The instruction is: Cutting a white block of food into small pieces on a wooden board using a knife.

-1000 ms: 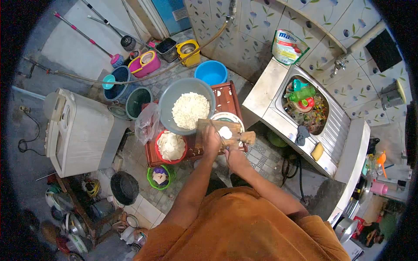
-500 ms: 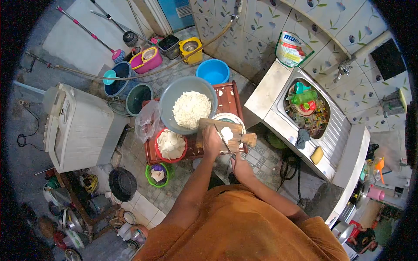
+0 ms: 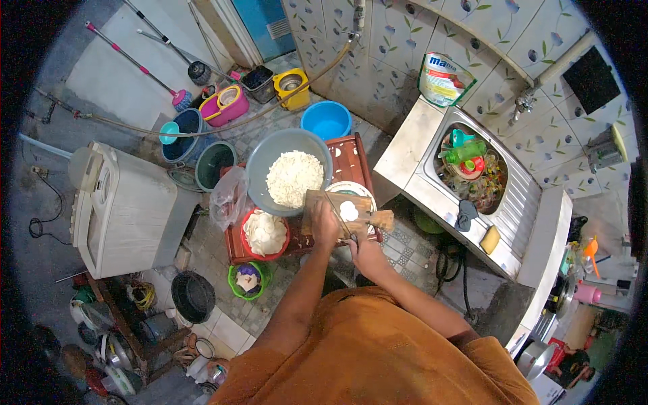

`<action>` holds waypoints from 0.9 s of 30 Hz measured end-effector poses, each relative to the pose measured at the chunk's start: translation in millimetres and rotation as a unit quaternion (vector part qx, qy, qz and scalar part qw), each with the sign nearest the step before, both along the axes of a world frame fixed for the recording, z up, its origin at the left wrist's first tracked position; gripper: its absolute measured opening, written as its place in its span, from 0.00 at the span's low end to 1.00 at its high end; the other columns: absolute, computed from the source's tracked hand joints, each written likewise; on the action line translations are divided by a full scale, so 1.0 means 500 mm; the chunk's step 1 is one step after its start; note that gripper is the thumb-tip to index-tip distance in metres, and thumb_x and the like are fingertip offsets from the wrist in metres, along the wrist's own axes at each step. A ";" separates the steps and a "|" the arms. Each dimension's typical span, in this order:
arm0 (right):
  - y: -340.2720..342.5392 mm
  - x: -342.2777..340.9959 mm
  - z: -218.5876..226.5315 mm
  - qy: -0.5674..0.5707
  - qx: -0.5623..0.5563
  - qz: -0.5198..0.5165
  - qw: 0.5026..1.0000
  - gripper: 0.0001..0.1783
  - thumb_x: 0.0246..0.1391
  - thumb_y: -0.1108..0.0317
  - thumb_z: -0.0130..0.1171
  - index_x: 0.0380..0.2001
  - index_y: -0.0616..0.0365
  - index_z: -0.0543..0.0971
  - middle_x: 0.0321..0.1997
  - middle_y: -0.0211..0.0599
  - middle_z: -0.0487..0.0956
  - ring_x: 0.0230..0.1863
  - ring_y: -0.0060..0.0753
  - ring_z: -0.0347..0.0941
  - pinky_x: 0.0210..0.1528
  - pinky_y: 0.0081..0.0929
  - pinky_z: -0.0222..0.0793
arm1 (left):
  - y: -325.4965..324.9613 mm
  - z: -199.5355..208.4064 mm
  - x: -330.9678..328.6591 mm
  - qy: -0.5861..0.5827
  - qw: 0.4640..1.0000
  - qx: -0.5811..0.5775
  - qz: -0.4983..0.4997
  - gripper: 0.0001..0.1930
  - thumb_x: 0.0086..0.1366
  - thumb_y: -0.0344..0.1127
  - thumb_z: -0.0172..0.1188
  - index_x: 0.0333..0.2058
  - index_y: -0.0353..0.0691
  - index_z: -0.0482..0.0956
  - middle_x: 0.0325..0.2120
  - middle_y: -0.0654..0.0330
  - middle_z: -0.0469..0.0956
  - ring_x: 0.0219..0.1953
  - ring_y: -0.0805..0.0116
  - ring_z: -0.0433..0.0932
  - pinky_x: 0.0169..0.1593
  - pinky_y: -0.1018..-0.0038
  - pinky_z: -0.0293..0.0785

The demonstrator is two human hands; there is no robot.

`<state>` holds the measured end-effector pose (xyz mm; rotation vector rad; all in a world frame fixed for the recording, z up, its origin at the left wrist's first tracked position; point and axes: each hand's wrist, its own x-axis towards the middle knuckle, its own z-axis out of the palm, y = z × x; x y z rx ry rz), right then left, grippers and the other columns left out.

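On a wooden cutting board (image 3: pixel 365 209) with a short handle, my left hand (image 3: pixel 326 226) is closed, its fingers bent down; what they press on is hidden. My right hand (image 3: pixel 368 256) grips a knife (image 3: pixel 343 223), its blade lying across the board close beside the left fingers. Right of the blade rests a small heap of white slices (image 3: pixel 348 210). Just beyond the board, a large grey basin (image 3: pixel 255 172) holds many white cut pieces (image 3: pixel 295 178). At its near left, a red bowl (image 3: pixel 287 244) carries larger white, flat pieces (image 3: pixel 264 231).
A reddish-brown low table (image 3: pixel 351 158) bears the board and basins. Nearby are a plastic bag (image 3: pixel 229 196), a green basket (image 3: pixel 264 280) and a blue basin (image 3: pixel 326 120). A steel sink (image 3: pixel 530 216) with dishes stands right; a washing machine (image 3: pixel 128 202) stands left.
The knife and my right hand have shifted left, bringing the blade nearer my left fingers. My left hand stays on the board. The whole view has moved slightly.
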<state>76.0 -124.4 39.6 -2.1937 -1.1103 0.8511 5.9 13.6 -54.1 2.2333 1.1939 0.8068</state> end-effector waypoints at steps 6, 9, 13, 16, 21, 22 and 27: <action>0.002 -0.001 0.000 0.013 -0.005 0.003 1.000 0.17 0.60 0.62 0.47 0.41 0.70 0.67 0.23 0.64 0.74 0.27 0.66 0.72 0.31 0.56 0.67 | -0.002 0.010 0.000 0.004 1.000 0.008 -0.005 0.07 0.55 0.26 0.48 0.33 0.33 0.68 0.34 0.44 0.69 0.41 0.42 0.67 0.46 0.54 0.64; 0.001 0.000 -0.001 0.013 -0.034 0.041 0.998 0.22 0.61 0.56 0.45 0.42 0.70 0.66 0.26 0.65 0.76 0.30 0.66 0.74 0.32 0.57 0.70 | 0.000 0.005 -0.002 0.011 1.000 0.016 -0.002 0.07 0.55 0.26 0.48 0.33 0.33 0.68 0.34 0.44 0.69 0.41 0.42 0.67 0.46 0.54 0.64; 0.005 -0.004 0.005 0.021 -0.026 0.021 0.999 0.22 0.61 0.56 0.45 0.43 0.69 0.66 0.26 0.64 0.76 0.30 0.66 0.74 0.33 0.56 0.70 | 0.000 0.003 -0.002 0.000 0.999 0.043 -0.004 0.05 0.55 0.26 0.48 0.32 0.33 0.68 0.31 0.44 0.68 0.38 0.42 0.67 0.44 0.53 0.63; 0.012 -0.007 0.028 0.031 -0.058 0.009 0.998 0.21 0.61 0.56 0.45 0.43 0.68 0.66 0.29 0.65 0.76 0.32 0.66 0.74 0.35 0.57 0.71 | -0.003 0.008 0.000 -0.001 1.000 0.026 -0.002 0.04 0.56 0.26 0.48 0.31 0.33 0.68 0.30 0.45 0.67 0.37 0.42 0.66 0.43 0.53 0.62; 0.025 -0.009 0.000 -0.010 -0.066 0.014 0.998 0.19 0.62 0.58 0.45 0.36 0.68 0.70 0.25 0.63 0.76 0.30 0.66 0.73 0.34 0.55 0.69 | -0.002 0.014 0.006 -0.020 1.000 0.005 -0.006 0.04 0.56 0.26 0.48 0.30 0.33 0.68 0.30 0.45 0.67 0.37 0.42 0.67 0.43 0.53 0.62; 0.030 -0.011 -0.019 -0.008 -0.069 0.017 0.997 0.19 0.62 0.58 0.45 0.36 0.68 0.70 0.25 0.63 0.76 0.30 0.66 0.73 0.34 0.55 0.69 | -0.002 0.016 0.003 -0.023 1.000 0.014 -0.004 0.04 0.56 0.27 0.48 0.30 0.33 0.68 0.30 0.45 0.67 0.38 0.42 0.67 0.43 0.53 0.63; 0.067 0.003 -0.036 -0.006 -0.056 0.015 0.998 0.20 0.61 0.57 0.45 0.35 0.68 0.72 0.32 0.65 0.76 0.36 0.65 0.73 0.40 0.52 0.69 | 0.002 0.010 0.005 -0.023 0.999 -0.024 -0.011 0.04 0.56 0.27 0.48 0.30 0.33 0.68 0.30 0.45 0.67 0.38 0.42 0.67 0.44 0.53 0.63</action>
